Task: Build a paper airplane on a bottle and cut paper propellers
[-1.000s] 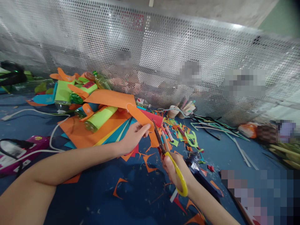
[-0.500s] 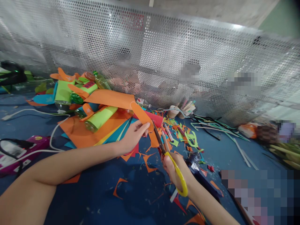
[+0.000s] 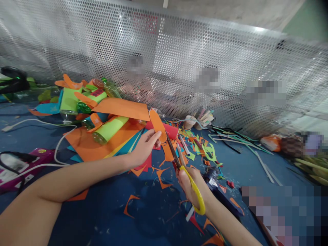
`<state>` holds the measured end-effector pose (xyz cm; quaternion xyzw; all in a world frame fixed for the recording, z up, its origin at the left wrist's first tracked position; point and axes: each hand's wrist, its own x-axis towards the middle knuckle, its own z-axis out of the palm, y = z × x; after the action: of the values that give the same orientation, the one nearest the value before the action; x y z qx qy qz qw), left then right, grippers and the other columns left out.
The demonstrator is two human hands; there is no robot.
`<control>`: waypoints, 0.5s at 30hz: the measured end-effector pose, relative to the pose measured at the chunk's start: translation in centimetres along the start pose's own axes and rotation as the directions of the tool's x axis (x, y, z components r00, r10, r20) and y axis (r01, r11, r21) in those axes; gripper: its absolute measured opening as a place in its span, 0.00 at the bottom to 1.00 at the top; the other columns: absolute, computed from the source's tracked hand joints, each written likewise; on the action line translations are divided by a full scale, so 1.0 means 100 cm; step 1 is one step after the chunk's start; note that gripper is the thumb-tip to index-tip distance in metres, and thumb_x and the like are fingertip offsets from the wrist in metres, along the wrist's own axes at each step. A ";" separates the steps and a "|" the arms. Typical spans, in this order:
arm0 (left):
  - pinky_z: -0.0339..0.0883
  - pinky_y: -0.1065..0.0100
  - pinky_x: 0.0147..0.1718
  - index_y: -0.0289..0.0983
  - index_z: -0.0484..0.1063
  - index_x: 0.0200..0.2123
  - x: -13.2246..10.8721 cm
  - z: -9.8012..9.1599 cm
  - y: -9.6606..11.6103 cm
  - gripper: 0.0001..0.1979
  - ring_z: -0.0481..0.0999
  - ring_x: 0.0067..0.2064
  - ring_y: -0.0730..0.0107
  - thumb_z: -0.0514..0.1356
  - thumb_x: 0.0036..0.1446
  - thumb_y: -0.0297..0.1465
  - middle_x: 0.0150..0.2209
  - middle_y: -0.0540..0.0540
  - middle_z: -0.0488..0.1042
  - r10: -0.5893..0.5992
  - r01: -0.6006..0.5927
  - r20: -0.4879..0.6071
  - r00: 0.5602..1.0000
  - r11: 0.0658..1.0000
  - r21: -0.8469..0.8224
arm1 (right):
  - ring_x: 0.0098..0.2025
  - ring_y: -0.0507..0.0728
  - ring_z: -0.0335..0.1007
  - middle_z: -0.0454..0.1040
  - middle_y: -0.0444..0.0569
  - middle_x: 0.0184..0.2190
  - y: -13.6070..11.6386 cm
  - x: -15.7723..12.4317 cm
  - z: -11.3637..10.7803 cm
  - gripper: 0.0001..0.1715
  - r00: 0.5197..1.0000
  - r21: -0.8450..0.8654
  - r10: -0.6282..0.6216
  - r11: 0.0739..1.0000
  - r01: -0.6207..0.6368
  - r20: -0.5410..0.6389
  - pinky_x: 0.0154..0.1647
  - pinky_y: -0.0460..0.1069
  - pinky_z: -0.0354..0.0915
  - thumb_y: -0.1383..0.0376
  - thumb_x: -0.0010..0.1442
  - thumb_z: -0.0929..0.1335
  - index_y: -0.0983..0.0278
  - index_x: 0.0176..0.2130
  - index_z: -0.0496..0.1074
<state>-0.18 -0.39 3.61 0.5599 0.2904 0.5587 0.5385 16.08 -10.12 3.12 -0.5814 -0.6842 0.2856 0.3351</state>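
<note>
A rounded orange paper strip [image 3: 156, 123] is pinched between the thumb and fingers of my left hand [image 3: 146, 145], near its lower end. My right hand [image 3: 191, 184] is closed around the yellow handles of a pair of scissors [image 3: 196, 194], whose dark blades point up and left. The blade tips are beside the strip's lower right edge; whether they touch it is hard to tell. Behind my left hand a larger orange sheet [image 3: 123, 107] rests over bottles wrapped in coloured paper. A red paper roll [image 3: 170, 130] lies just behind the blades.
Coloured scraps [image 3: 202, 147] lie right of the scissors. Cups [image 3: 189, 122] with sticks stand by the perforated metal panel [image 3: 164, 61]. A white cable [image 3: 57, 147] and a purple object [image 3: 43, 159] are at left, thin strips [image 3: 253, 147] at right. People are blurred behind the panel.
The orange strip has turned more upright in my left hand, and its top end has shifted right. My left fingers have moved slightly left. My right hand and the scissors have hardly moved.
</note>
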 end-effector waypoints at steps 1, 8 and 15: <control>0.57 0.73 0.26 0.36 0.63 0.26 0.001 -0.001 0.000 0.12 0.63 0.24 0.78 0.54 0.58 0.37 0.20 0.53 0.62 0.008 -0.008 0.000 1.000 1.000 0.015 | 0.15 0.47 0.48 0.53 0.39 0.14 0.000 -0.001 0.000 0.29 1.000 -0.001 0.015 1.000 -0.015 0.003 0.13 0.43 0.47 0.43 0.57 0.55 0.61 0.19 0.51; 0.56 0.72 0.25 0.36 0.63 0.25 0.001 -0.001 0.002 0.13 0.61 0.24 0.77 0.53 0.58 0.37 0.21 0.53 0.61 0.045 -0.051 0.058 0.997 0.993 0.107 | 0.20 0.52 0.66 0.68 0.47 0.17 0.006 0.000 -0.002 0.30 0.986 0.011 -0.038 0.999 0.037 0.165 0.23 0.46 0.61 0.46 0.61 0.51 0.62 0.20 0.59; 0.57 0.71 0.27 0.35 0.65 0.26 -0.007 0.003 0.010 0.13 0.62 0.25 0.76 0.52 0.59 0.36 0.21 0.52 0.62 0.013 -0.036 0.119 0.993 0.980 0.196 | 0.23 0.55 0.65 0.68 0.49 0.20 -0.002 0.001 -0.005 0.34 0.979 -0.139 -0.146 0.976 0.165 0.139 0.26 0.48 0.60 0.46 0.61 0.47 0.63 0.22 0.62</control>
<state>-0.28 -1.36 4.35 0.6459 0.3054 0.5001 0.4893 16.31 -10.09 3.56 -0.5300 -0.7673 0.2427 0.2674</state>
